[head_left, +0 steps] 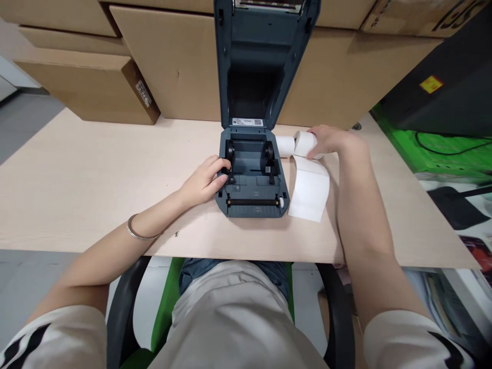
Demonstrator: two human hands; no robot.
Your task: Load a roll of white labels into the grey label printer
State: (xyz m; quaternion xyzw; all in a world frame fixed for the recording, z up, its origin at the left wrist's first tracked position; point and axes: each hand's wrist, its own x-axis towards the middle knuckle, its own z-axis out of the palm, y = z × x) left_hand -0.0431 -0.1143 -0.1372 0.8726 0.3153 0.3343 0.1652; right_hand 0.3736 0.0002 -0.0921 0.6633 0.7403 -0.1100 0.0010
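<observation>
A dark blue-grey label printer (253,210) stands on the table with its lid (251,31) raised upright. Its bay, with two black roll holders, holds no roll. My left hand (203,182) grips the printer's left rim, fingers hooked over the edge and thumb on the side. To the right of the printer lie two white paper rolls. My right hand (326,139) is closed around the right-hand label roll (305,142), some fingers hidden behind it. The other roll (285,146) lies between it and the printer. A loose white strip of labels (310,187) spreads flat toward me.
Cardboard boxes (172,61) are stacked along the table's back edge, right behind the lid. A smaller box (88,87) stands at the back left. At the right are a dark case (438,97) and a green surface (442,154) with a black cable.
</observation>
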